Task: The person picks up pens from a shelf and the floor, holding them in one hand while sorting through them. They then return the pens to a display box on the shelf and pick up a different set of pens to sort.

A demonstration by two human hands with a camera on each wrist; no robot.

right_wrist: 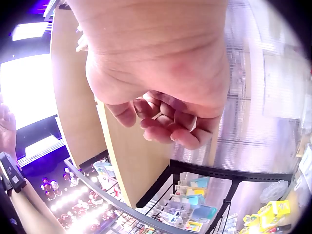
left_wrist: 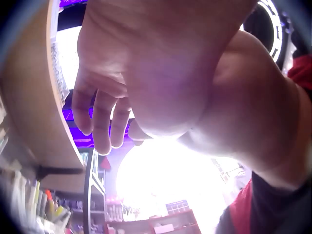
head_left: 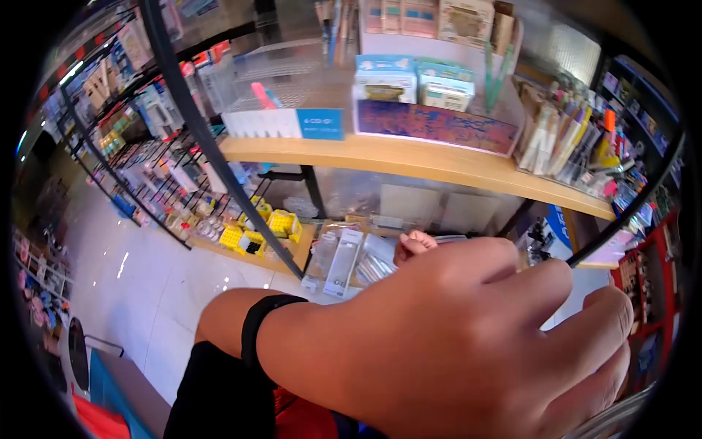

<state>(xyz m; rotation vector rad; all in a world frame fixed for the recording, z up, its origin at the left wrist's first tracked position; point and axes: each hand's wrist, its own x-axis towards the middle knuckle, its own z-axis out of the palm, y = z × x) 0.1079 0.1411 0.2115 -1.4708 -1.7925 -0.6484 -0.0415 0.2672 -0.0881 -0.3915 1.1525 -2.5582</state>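
Observation:
My left hand (head_left: 468,322), with a black band (head_left: 256,329) at its wrist, fills the front of the head view, fingers loosely bent. The left wrist view shows this hand (left_wrist: 151,63) with its fingers hanging apart and nothing between them. Behind it in the head view, part of my right hand (head_left: 414,246) shows over the lower shelf, by silver-looking packets (head_left: 374,268) and a long white box (head_left: 343,263). In the right wrist view, the fingers of my right hand (right_wrist: 163,73) curl loosely, with nothing visible in them.
A wooden shelf (head_left: 424,162) crosses above my hands, with small blue boxes (head_left: 386,78) and many pens (head_left: 563,139) on it. A black rack post (head_left: 212,150) slants down at the left. Yellow baskets (head_left: 284,222) stand on a low shelf beyond.

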